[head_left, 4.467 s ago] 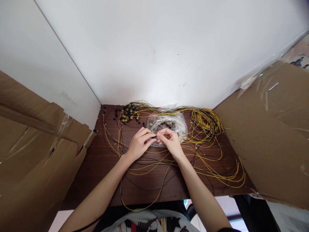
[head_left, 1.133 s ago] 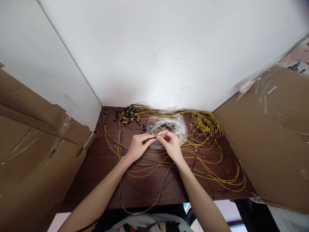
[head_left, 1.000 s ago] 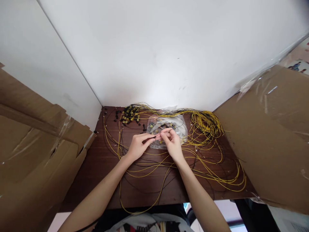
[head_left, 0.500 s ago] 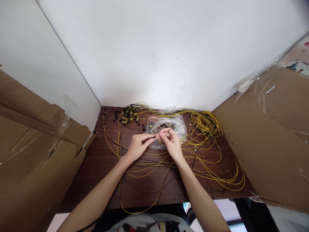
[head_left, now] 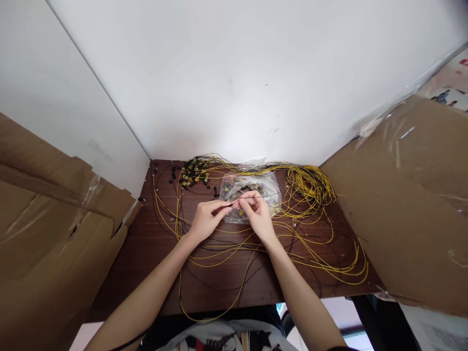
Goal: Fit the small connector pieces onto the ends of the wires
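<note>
My left hand (head_left: 209,220) pinches a thin black wire, with a small dark piece at the fingertips. Close beside it, my right hand (head_left: 257,213) is closed on the same black wire (head_left: 271,196), whose free length runs out to the right. The fingertips of both hands nearly meet; exactly what lies between them is too small to make out. Beneath and behind the hands lies a clear plastic bag (head_left: 272,187) holding yellow and black connectors. Several loose yellow wires (head_left: 219,265) cross the table under my wrists.
A heap of yellow and black connectors (head_left: 193,171) sits at the back left, joined by wires to a coiled yellow bundle (head_left: 310,190) at the right. Cardboard (head_left: 405,195) stands on the right, more cardboard (head_left: 54,234) on the left. The brown table (head_left: 142,273) ends at a white wall (head_left: 234,87).
Both hands keep their pinch and have hardly moved. The wire's free length shows longer to the right of the right hand. The whole view has shifted slightly.
</note>
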`<state>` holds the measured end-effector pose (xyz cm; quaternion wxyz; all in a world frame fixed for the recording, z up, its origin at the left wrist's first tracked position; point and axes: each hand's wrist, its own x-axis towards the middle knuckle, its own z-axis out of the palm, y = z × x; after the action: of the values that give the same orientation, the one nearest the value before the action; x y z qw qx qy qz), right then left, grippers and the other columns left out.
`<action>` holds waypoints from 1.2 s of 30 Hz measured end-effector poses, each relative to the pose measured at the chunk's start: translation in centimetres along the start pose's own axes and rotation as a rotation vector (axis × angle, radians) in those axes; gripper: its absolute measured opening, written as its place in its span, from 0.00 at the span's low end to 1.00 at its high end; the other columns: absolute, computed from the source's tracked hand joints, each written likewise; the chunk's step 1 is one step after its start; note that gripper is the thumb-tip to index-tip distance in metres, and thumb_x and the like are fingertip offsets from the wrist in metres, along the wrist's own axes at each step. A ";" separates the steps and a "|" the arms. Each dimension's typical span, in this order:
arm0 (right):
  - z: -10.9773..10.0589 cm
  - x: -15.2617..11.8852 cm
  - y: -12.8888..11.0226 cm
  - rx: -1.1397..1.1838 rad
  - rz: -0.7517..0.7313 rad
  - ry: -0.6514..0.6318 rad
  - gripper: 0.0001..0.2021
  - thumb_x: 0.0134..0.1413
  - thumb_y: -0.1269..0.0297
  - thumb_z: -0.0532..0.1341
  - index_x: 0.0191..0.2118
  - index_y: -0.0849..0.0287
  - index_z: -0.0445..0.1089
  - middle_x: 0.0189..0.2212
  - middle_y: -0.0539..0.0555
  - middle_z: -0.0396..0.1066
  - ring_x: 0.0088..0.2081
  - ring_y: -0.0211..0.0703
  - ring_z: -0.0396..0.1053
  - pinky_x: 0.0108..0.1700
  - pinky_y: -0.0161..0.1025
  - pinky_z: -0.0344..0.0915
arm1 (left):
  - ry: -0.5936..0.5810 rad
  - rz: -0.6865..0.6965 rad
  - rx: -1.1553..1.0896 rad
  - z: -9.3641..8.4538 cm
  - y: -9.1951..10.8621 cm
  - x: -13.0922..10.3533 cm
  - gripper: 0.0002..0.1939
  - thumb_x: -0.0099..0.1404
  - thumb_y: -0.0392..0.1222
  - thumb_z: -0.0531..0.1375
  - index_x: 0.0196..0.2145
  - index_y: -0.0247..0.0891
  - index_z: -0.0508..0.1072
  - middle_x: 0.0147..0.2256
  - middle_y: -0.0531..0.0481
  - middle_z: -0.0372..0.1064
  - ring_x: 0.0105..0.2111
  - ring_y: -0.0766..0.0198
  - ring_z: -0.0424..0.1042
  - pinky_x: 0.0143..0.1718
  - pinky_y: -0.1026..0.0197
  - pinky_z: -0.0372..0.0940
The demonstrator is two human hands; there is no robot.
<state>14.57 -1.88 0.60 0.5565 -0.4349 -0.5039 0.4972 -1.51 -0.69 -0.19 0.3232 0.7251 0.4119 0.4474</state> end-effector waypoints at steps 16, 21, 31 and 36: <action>-0.1 0.0 -0.6 -0.144 -0.013 0.001 0.09 0.49 0.60 0.62 0.36 0.57 0.72 0.34 0.53 0.74 0.37 0.42 0.72 0.42 0.41 0.67 | 0.109 -0.400 -0.568 -0.5 0.3 0.8 0.14 0.55 0.44 0.63 0.35 0.29 0.76 0.28 0.45 0.75 0.23 0.66 0.72 0.29 0.61 0.70; -0.1 -0.1 -0.9 -0.176 -0.018 0.009 0.09 0.50 0.60 0.62 0.36 0.57 0.75 0.37 0.54 0.75 0.37 0.44 0.72 0.42 0.41 0.67 | -0.015 -0.376 -0.542 -0.4 0.7 0.7 0.11 0.57 0.43 0.62 0.32 0.31 0.77 0.25 0.47 0.74 0.22 0.68 0.69 0.27 0.64 0.67; -0.3 0.1 -0.3 -0.060 0.011 0.012 0.10 0.53 0.58 0.60 0.33 0.60 0.69 0.27 0.54 0.75 0.31 0.42 0.72 0.36 0.38 0.67 | -0.220 -0.366 -0.417 -0.6 0.8 0.6 0.10 0.60 0.40 0.59 0.31 0.30 0.77 0.28 0.46 0.75 0.25 0.69 0.68 0.30 0.67 0.65; -0.3 0.1 -0.1 -0.017 0.011 0.055 0.11 0.55 0.56 0.57 0.35 0.60 0.65 0.26 0.53 0.75 0.29 0.41 0.73 0.33 0.37 0.67 | -0.221 -0.372 -0.405 -0.6 0.7 0.6 0.10 0.60 0.40 0.59 0.30 0.30 0.77 0.28 0.45 0.75 0.24 0.69 0.67 0.30 0.67 0.64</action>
<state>14.87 -1.78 0.70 0.5638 -0.4559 -0.4900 0.4840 -1.63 -0.42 0.86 0.5804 0.6023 0.4024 0.3721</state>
